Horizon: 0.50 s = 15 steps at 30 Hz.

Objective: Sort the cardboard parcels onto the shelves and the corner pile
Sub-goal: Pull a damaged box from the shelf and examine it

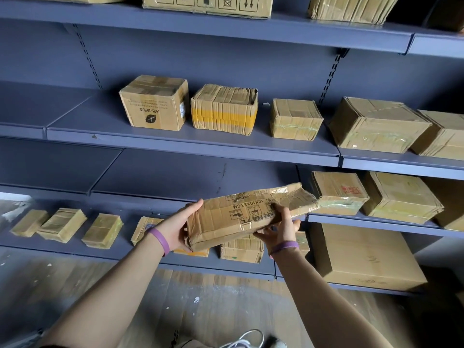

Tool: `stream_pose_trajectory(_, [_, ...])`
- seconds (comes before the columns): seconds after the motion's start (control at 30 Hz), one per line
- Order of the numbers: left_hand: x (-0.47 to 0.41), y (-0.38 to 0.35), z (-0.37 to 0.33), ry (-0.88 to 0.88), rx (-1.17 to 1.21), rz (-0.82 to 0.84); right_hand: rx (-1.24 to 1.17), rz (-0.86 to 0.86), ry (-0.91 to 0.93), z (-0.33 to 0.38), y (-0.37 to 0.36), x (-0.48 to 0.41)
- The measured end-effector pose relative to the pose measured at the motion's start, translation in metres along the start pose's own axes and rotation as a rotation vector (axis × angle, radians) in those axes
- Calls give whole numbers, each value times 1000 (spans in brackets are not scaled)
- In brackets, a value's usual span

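Your left grip cups the near end of the long flattened parcel, thumb laid along the top edge, its other fingers hidden behind the cardboard. Your right grip clasps the lower edge, fingers curled onto the printed face beside the upside-down "10X10X33 CM". The parcel hangs tilted in the air before the lip of the third shelf, touching no shelf that you can see. Behind it and your wrists, at least three packets on the bottom shelf are partly hidden, so their number is uncertain. To their left lie four flat packets, the fourth half behind your left wrist. To their right stands one large box. On the top shelf, three boxes are cut off by the frame. The second shelf carries five boxes, the last clipped at the right edge, among them a leaf-logo box and a yellow-taped box. The third shelf shows two boxes clearly and a third in shadow at the edge. Each wrist wears one purple wristband.
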State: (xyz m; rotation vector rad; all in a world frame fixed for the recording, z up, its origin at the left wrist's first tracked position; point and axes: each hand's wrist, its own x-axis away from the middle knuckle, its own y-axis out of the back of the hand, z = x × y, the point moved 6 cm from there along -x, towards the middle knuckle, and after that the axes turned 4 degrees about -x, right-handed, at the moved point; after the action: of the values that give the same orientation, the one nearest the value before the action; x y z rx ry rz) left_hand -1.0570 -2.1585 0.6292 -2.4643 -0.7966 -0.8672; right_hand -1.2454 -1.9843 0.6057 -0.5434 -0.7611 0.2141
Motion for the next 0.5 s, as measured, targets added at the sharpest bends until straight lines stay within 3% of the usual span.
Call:
stream_pose_trajectory(0.1, [0, 5, -1, -17, -28, -61, -15, 96, -24, -1, -2, -4])
stream_pose_trajectory(0.2, [2, 0, -8, -173, -25, -101, 6, 146, -70, 0, 1, -5])
stream_pose_trajectory(0.3, [3, -2, -14, -322, -10, -95, 66, 30, -81, -4, 12, -12])
stream_pose_trajectory(0.5, [6, -6, -19, -440, -70, -35, 180, -129, -60, -18, 27, -28])
